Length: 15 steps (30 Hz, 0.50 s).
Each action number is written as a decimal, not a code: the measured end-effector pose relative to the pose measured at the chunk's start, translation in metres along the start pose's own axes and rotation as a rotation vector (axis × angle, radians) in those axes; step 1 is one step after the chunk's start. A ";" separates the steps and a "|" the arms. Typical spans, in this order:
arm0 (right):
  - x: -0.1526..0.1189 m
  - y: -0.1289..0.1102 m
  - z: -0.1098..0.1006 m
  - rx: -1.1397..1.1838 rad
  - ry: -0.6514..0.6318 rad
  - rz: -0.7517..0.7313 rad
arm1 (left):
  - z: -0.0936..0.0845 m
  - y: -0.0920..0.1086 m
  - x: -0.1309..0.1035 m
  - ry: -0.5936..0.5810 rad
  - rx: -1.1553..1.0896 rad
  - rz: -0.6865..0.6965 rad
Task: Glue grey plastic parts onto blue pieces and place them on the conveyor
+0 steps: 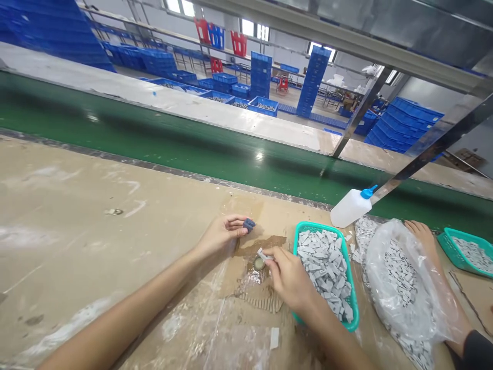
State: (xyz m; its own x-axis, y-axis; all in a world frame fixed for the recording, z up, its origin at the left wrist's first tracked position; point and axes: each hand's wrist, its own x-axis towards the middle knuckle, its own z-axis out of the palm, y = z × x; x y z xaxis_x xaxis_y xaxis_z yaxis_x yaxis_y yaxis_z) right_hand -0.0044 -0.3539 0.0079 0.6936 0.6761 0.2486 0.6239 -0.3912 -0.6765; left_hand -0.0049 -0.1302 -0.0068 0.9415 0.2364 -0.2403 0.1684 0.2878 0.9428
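My left hand point(230, 228) is closed on a small dark blue-grey block point(248, 224), pinched at the fingertips above the table. In my right hand point(287, 270) a small light-grey plastic piece point(263, 254) is held between thumb and fingers. Just under that piece lies a small round dish or cap point(259, 264), on a wet, torn patch of cardboard point(260, 303). To the right of my right hand stands a green basket point(356, 308) full of similar grey pieces point(323, 262).
A white squeeze bottle point(350, 208) with a blue nozzle leans behind the basket. Further right are a clear plastic bag point(419, 288) of small parts, a co-worker's arm point(431, 257) and another green basket point(449, 244). A green conveyor belt point(215, 151) runs beyond the table.
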 end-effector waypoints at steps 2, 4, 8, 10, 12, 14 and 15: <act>0.000 0.000 -0.001 0.026 0.091 -0.057 | 0.005 0.003 -0.007 -0.043 0.035 -0.033; 0.000 -0.001 -0.003 0.036 0.196 -0.103 | 0.010 0.004 -0.013 -0.106 0.073 -0.055; 0.000 -0.003 -0.006 0.011 0.299 -0.178 | 0.017 -0.004 -0.020 -0.241 0.134 -0.056; 0.000 -0.002 -0.007 -0.016 0.293 -0.204 | 0.018 -0.009 -0.022 -0.284 0.133 -0.049; 0.000 -0.001 -0.007 -0.036 0.283 -0.219 | 0.019 -0.012 -0.023 -0.313 0.129 -0.032; 0.000 0.000 -0.006 -0.048 0.274 -0.229 | 0.020 -0.013 -0.024 -0.329 0.120 -0.013; 0.000 0.000 -0.006 -0.050 0.269 -0.232 | 0.020 -0.012 -0.025 -0.336 0.114 -0.010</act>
State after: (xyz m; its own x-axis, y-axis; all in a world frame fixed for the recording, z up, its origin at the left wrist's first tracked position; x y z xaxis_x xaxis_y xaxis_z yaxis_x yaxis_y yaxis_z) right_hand -0.0025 -0.3578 0.0122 0.5973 0.5648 0.5694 0.7880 -0.2810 -0.5479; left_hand -0.0247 -0.1585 -0.0076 0.9799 -0.0896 -0.1780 0.1916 0.1785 0.9651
